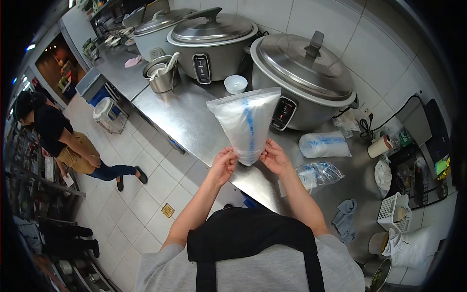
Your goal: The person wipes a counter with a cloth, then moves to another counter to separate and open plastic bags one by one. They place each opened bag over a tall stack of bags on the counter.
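A clear plastic bag (249, 124) with blue print and white contents stands over the front edge of the steel counter, wide end away from me. My left hand (224, 164) pinches its lower left side. On the lower right side, my right hand (275, 156) pinches the plastic with thumb and fingers. The white stuff inside cannot be made out clearly. To the right of my right hand lie a filled white bag (325, 144) with blue print and a crumpled clear plastic bag (318, 175).
Large rice cookers (302, 73) line the wall behind a small white bowl (236, 84). A metal pot (161, 75) with utensils stands at left. A grey cloth (345, 220) and white basket (395, 212) lie right. A person (63, 136) stands on the tiled floor.
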`<action>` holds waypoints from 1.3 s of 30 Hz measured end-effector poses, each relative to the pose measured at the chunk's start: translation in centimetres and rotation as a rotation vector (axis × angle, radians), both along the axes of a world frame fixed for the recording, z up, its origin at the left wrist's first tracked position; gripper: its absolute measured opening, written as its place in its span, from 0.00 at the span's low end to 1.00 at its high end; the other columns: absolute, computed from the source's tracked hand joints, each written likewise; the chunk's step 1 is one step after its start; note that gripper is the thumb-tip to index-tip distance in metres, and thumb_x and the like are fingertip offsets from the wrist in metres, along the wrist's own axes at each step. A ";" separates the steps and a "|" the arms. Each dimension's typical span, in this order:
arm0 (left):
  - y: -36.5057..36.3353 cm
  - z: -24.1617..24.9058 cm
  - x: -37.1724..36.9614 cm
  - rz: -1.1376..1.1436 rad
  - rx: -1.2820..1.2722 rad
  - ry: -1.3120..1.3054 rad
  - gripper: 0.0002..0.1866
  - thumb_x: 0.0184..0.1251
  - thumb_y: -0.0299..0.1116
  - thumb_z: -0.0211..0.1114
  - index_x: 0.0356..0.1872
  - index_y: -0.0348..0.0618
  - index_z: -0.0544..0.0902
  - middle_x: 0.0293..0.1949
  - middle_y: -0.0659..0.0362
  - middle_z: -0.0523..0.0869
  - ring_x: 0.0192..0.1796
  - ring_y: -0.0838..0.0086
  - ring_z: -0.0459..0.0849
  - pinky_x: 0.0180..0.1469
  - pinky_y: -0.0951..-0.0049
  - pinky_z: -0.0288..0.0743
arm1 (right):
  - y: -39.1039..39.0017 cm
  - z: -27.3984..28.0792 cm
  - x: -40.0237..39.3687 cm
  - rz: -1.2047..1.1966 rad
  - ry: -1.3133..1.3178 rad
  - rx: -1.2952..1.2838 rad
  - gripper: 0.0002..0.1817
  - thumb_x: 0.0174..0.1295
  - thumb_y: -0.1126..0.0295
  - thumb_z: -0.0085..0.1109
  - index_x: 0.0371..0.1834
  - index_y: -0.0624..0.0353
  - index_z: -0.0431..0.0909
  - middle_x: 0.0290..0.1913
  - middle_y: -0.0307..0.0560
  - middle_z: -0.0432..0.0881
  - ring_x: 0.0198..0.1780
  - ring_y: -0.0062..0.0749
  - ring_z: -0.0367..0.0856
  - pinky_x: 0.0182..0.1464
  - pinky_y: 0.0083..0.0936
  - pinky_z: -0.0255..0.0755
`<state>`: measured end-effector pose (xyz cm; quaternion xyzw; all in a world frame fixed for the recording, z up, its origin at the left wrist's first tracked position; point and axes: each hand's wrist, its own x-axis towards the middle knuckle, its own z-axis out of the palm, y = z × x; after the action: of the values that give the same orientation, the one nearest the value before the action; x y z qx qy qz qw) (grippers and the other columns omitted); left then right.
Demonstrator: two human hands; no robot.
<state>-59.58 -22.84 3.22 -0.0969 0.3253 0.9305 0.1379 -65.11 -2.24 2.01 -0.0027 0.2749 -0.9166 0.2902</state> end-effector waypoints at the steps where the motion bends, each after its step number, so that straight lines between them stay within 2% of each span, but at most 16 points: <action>1: 0.0 -0.3 0.2 0.003 -0.001 0.001 0.07 0.58 0.24 0.58 0.33 0.47 0.70 0.28 0.66 0.74 0.21 0.86 0.66 0.17 0.90 0.54 | -0.1 -0.2 0.1 -0.013 0.049 0.009 0.11 0.56 0.78 0.53 0.40 0.54 0.66 0.32 0.37 0.73 0.33 0.21 0.70 0.33 0.18 0.65; 3: -0.1 -1.0 0.6 0.031 -0.222 0.042 0.10 0.57 0.22 0.59 0.33 0.48 0.68 0.27 0.67 0.73 0.21 0.87 0.65 0.17 0.90 0.53 | -0.1 -1.4 0.5 -0.043 0.133 0.139 0.11 0.56 0.80 0.53 0.39 0.54 0.65 0.31 0.37 0.73 0.32 0.21 0.70 0.33 0.18 0.65; 7: 0.2 -2.0 0.5 0.052 -0.385 0.084 0.11 0.57 0.21 0.58 0.33 0.49 0.66 0.27 0.67 0.73 0.21 0.88 0.65 0.17 0.89 0.51 | -0.5 -1.0 0.7 -0.163 0.313 0.511 0.11 0.54 0.83 0.51 0.34 0.54 0.64 0.26 0.37 0.74 0.28 0.19 0.70 0.32 0.18 0.64; 10: 0.4 -2.1 0.2 0.060 -0.552 0.122 0.11 0.55 0.20 0.58 0.35 0.47 0.67 0.27 0.67 0.73 0.23 0.86 0.67 0.22 0.87 0.59 | -1.4 -0.7 1.1 -0.295 0.483 0.734 0.11 0.52 0.86 0.48 0.35 0.56 0.65 0.24 0.37 0.74 0.27 0.20 0.71 0.30 0.17 0.63; 12: 0.4 -3.7 -0.5 0.233 -0.993 0.432 0.18 0.51 0.27 0.65 0.42 0.42 0.67 0.32 0.60 0.77 0.32 0.79 0.75 0.32 0.79 0.69 | -1.5 -2.5 0.6 -0.337 0.584 0.895 0.12 0.51 0.86 0.48 0.37 0.58 0.65 0.23 0.37 0.74 0.26 0.21 0.72 0.30 0.18 0.64; 13: 0.3 -3.7 -0.5 0.224 -0.995 0.439 0.18 0.51 0.27 0.65 0.42 0.42 0.67 0.32 0.60 0.77 0.32 0.79 0.75 0.32 0.79 0.69 | -1.4 -3.4 0.3 -0.377 0.688 1.057 0.13 0.50 0.86 0.47 0.38 0.59 0.66 0.22 0.37 0.74 0.25 0.23 0.72 0.31 0.18 0.65; 15: 0.3 -1.0 -0.2 0.345 -1.107 0.522 0.31 0.45 0.34 0.69 0.52 0.39 0.65 0.43 0.54 0.74 0.48 0.70 0.73 0.46 0.69 0.70 | -1.0 -3.3 1.2 -0.348 0.670 1.149 0.17 0.49 0.84 0.49 0.44 0.59 0.66 0.27 0.41 0.75 0.29 0.25 0.73 0.33 0.19 0.66; 17: 0.2 1.3 -1.1 0.385 -1.062 0.649 0.35 0.44 0.36 0.70 0.54 0.38 0.63 0.47 0.53 0.72 0.52 0.68 0.71 0.49 0.68 0.68 | -1.1 -1.6 1.8 -0.317 0.657 1.238 0.22 0.48 0.83 0.50 0.49 0.59 0.66 0.32 0.45 0.75 0.32 0.28 0.74 0.35 0.19 0.67; 18: 0.3 2.2 -1.2 0.426 -1.010 0.750 0.39 0.42 0.39 0.72 0.56 0.37 0.61 0.51 0.52 0.70 0.56 0.66 0.68 0.51 0.67 0.67 | -1.5 0.1 2.8 -0.416 0.786 1.210 0.25 0.48 0.80 0.52 0.53 0.60 0.64 0.40 0.49 0.73 0.39 0.33 0.73 0.40 0.23 0.67; 19: 0.5 3.2 -1.5 0.412 -1.010 0.751 0.39 0.42 0.39 0.72 0.56 0.37 0.61 0.51 0.52 0.70 0.56 0.66 0.68 0.51 0.67 0.67 | -1.8 1.1 3.6 -0.514 0.912 1.181 0.30 0.48 0.78 0.54 0.58 0.60 0.61 0.48 0.54 0.70 0.46 0.38 0.72 0.46 0.26 0.67; 22: 2.0 5.2 -2.5 0.409 -0.825 0.875 0.40 0.41 0.37 0.73 0.55 0.37 0.61 0.50 0.53 0.70 0.54 0.67 0.69 0.52 0.68 0.67 | -2.6 1.9 4.2 -0.474 1.080 1.279 0.36 0.47 0.74 0.58 0.62 0.64 0.54 0.58 0.59 0.61 0.57 0.47 0.64 0.56 0.34 0.61; 24: 3.1 5.3 -3.0 0.478 -0.699 0.742 0.41 0.39 0.34 0.75 0.55 0.35 0.61 0.49 0.54 0.71 0.51 0.70 0.71 0.50 0.70 0.68 | -3.7 2.0 4.8 -0.501 1.028 1.315 0.37 0.48 0.71 0.60 0.61 0.68 0.53 0.57 0.61 0.62 0.58 0.53 0.63 0.60 0.37 0.56; 31: 3.6 1.1 -4.9 0.313 -0.788 0.611 0.28 0.37 0.29 0.76 0.42 0.32 0.72 0.35 0.56 0.78 0.36 0.73 0.77 0.38 0.76 0.73 | -5.3 1.2 4.3 -0.539 0.868 1.477 0.34 0.54 0.69 0.56 0.61 0.66 0.50 0.54 0.67 0.63 0.51 0.62 0.68 0.53 0.43 0.64; 33: 3.3 0.1 -5.8 0.367 -0.843 0.678 0.23 0.37 0.29 0.76 0.37 0.32 0.75 0.31 0.57 0.80 0.31 0.74 0.77 0.35 0.76 0.73 | -5.3 0.9 3.9 -0.500 0.885 1.483 0.37 0.54 0.68 0.54 0.64 0.64 0.44 0.55 0.69 0.62 0.48 0.64 0.70 0.49 0.46 0.66; 36: 2.1 -0.2 -6.2 0.162 -0.834 0.642 0.24 0.38 0.29 0.76 0.38 0.31 0.75 0.32 0.56 0.80 0.32 0.74 0.78 0.35 0.76 0.73 | -5.1 1.6 4.4 -0.351 0.741 1.461 0.41 0.53 0.67 0.55 0.66 0.63 0.41 0.58 0.63 0.62 0.54 0.57 0.68 0.54 0.44 0.63; 39: 0.9 -1.5 -5.6 0.165 -0.992 0.643 0.26 0.39 0.29 0.75 0.41 0.31 0.74 0.35 0.56 0.80 0.36 0.72 0.78 0.39 0.72 0.73 | -3.4 2.3 7.1 -0.244 0.790 1.503 0.40 0.53 0.67 0.54 0.67 0.59 0.43 0.58 0.61 0.63 0.54 0.55 0.68 0.54 0.40 0.64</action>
<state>-65.13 -21.93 1.69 0.1118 0.7378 0.6578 -0.1019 -57.98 -5.65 4.31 -0.0990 0.8886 -0.4478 -0.0026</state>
